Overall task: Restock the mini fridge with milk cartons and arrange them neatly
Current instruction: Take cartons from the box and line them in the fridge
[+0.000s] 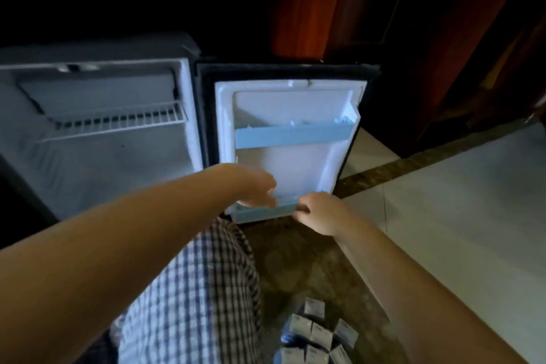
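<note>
Reaching past a checked knee [201, 289], both hands [260, 189] meet the lower door shelf [266, 211].

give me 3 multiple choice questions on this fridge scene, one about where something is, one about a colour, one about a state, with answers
1. Where are the milk cartons?
A. on the wire rack
B. on the floor near the person's knee
C. in the upper door shelf

2. What colour is the front bar of the upper door shelf?
A. light blue
B. red
C. black

3. What state is the fridge door in?
A. shut
C. taken off
B. swung fully open

Answers:
1. B, the cartons sit grouped on the brown floor at the bottom of the picture.
2. A, the bar shows pale blue against the white door lining.
3. B, the door's inner side faces the camera, with the left hand and right hand at its lower shelf.
</note>
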Available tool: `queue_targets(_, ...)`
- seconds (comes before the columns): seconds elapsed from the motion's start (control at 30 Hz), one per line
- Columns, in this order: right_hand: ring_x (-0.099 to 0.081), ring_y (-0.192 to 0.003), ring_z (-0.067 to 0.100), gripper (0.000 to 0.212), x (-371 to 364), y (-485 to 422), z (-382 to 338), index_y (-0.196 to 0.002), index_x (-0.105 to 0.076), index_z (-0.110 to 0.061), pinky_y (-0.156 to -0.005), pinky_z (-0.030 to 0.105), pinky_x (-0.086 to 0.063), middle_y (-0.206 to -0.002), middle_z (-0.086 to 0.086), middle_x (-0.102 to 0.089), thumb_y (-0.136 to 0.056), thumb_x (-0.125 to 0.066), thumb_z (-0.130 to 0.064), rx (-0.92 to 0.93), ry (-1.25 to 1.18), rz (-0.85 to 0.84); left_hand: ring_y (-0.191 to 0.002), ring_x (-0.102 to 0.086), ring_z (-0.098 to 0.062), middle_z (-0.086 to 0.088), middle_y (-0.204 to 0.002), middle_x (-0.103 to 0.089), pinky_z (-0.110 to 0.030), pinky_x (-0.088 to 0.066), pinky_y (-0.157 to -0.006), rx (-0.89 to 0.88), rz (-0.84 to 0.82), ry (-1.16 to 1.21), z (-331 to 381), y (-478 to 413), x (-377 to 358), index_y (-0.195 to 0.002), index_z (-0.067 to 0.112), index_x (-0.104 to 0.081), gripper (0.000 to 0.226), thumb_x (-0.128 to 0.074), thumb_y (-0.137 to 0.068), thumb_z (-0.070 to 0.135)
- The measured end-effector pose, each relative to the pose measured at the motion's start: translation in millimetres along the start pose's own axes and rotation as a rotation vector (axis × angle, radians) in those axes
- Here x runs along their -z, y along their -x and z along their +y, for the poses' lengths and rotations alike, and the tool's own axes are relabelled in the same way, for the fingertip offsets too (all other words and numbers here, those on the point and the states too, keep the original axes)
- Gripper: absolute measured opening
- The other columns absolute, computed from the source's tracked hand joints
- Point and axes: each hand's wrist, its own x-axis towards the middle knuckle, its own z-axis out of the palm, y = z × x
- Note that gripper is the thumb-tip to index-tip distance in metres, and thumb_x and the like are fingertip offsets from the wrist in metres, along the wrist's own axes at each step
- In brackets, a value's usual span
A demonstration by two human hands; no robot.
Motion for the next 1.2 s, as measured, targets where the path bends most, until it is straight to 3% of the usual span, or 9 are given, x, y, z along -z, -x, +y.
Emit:
queue_targets(0.1,-0.053,-0.11,0.028,0.024,32,-7,-55,-0.104,-0.058,-0.019,-0.091,0.039,-0.044,-0.118,0.005,-0.058,-0.095,-0.046,-0.038,0.076,0.074,-0.019,-0.118,-0.051,-0.026,-0.007,-0.134,-0.052,-0.035,-0.041,-0.095,0.048,0.077,0.047,-35,44,18,-0.131,0.014,-0.048,0.045,-0.035,-0.099,0.043)
queue_targets(0.2,-0.051,-0.116,0.025,0.031,58,-7,-113,-0.119,-0.055,-0.02,-0.096,0.037,-0.041,-0.128,0.0,-0.054,-0.096,-0.043,-0.038,0.147,0.143,-0.038,-0.116,-0.052,-0.023,-0.002,-0.132,-0.052,-0.033,-0.04,-0.089,0.121,0.095,0.085,-67,88,28,-0.129,0.017,-0.048,0.043,-0.035,-0.098,0.044)
queue_targets(0.4,-0.054,-0.111,0.024,0.032,74,1,-223,-0.116,-0.056,-0.023,-0.089,0.036,-0.044,-0.123,-0.001,-0.058,-0.095,-0.043,-0.042,0.342,0.279,0.004,-0.119,-0.051,-0.024,-0.001,-0.133,-0.052,-0.036,-0.041,-0.098,0.304,0.083,0.07,-129,180,11,-0.13,0.019,-0.048,0.044,-0.038,-0.096,0.047)
queue_targets(0.53,-0.057,-0.103,0.028,0.027,63,14,-298,-0.108,-0.06,-0.02,-0.088,0.042,-0.049,-0.113,0.004,-0.062,-0.094,-0.047,-0.038,0.526,0.34,0.024,-0.116,-0.052,-0.024,-0.003,-0.131,-0.053,-0.036,-0.042,-0.098,0.46,0.112,0.14,-167,244,-30,-0.128,0.019,-0.048,0.042,-0.038,-0.097,0.046)
queue_targets(0.63,-0.059,-0.091,0.03,0.021,46,24,-348,-0.099,-0.059,-0.017,-0.078,0.043,-0.051,-0.103,0.008,-0.062,-0.095,-0.048,-0.034,0.692,0.341,-0.029,-0.116,-0.051,-0.023,-0.002,-0.13,-0.052,-0.037,-0.041,-0.101,0.541,0.119,0.249,-191,300,-74,-0.127,0.019,-0.049,0.042,-0.037,-0.098,0.045)
queue_targets(0.77,-0.06,-0.081,0.028,0.024,15,42,-409,-0.099,-0.058,-0.016,-0.058,0.033,-0.04,-0.095,0.009,-0.065,-0.099,-0.044,-0.036,0.885,0.372,-0.063,-0.113,-0.054,-0.022,0.0,-0.127,-0.056,-0.04,-0.043,-0.099,0.666,0.069,0.351,-219,365,-146,-0.123,0.023,-0.052,0.041,-0.036,-0.095,0.049)
queue_targets(0.97,-0.061,-0.085,0.025,0.029,-60,55,-486,-0.103,-0.06,-0.016,-0.065,0.033,-0.045,-0.1,0.005,-0.065,-0.098,-0.043,-0.039,0.955,0.455,-0.179,-0.118,-0.05,-0.023,-0.005,-0.131,-0.053,-0.031,-0.039,-0.095,0.777,0.004,0.532,-228,413,-227,-0.129,0.016,-0.05,0.042,-0.036,-0.098,0.042)
queue_targets(1.2,-0.056,-0.093,0.022,0.024,-157,62,-525,-0.107,-0.06,-0.02,-0.075,0.034,-0.044,-0.109,0.002,-0.061,-0.096,-0.045,-0.036,0.984,0.52,-0.379,-0.119,-0.051,-0.025,-0.007,-0.133,-0.052,-0.037,-0.042,-0.098,0.793,-0.084,0.622,-215,423,-325,-0.134,0.015,-0.045,0.047,-0.035,-0.098,0.044)
